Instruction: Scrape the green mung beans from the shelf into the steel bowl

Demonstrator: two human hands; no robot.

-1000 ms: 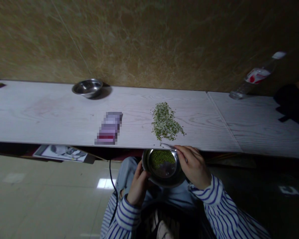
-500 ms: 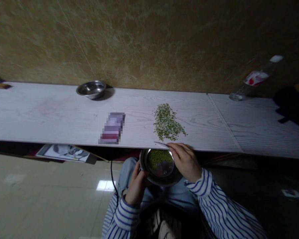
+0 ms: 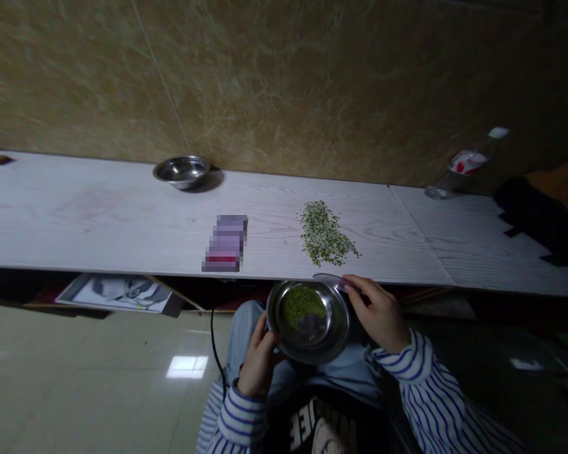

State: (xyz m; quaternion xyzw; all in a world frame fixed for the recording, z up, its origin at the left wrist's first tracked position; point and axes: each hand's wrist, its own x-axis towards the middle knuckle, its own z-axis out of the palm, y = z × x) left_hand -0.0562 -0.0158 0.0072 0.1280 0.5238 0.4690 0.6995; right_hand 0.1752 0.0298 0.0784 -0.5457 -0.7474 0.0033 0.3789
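My left hand (image 3: 259, 362) is closed on the left rim of a metal bowl (image 3: 337, 328), held over my lap just below the table's front edge. Inside it lie small green beans (image 3: 303, 304), like mung beans, gathered toward the far side. Between the thumb and fingers of my right hand (image 3: 378, 312) is a thin, flat, translucent piece (image 3: 330, 278) with a rounded edge, at the bowl's far right rim; its exact kind is unclear. Beyond it, a loose patch of green beans (image 3: 322, 232) is spread on the white table (image 3: 274, 252).
A smaller metal bowl (image 3: 182, 171) stands by the wall. A pixelated phone-shaped object (image 3: 226, 243) lies left of the beans. On the right are a clear bottle (image 3: 468, 162) and a dark bag-like thing (image 3: 525, 208). Under the table shows an open drawer (image 3: 118, 293).
My right hand has moved right and slightly down with the thin piece, uncovering more of the bowl. The bowl has come slightly lower. The whole view has shifted a little.
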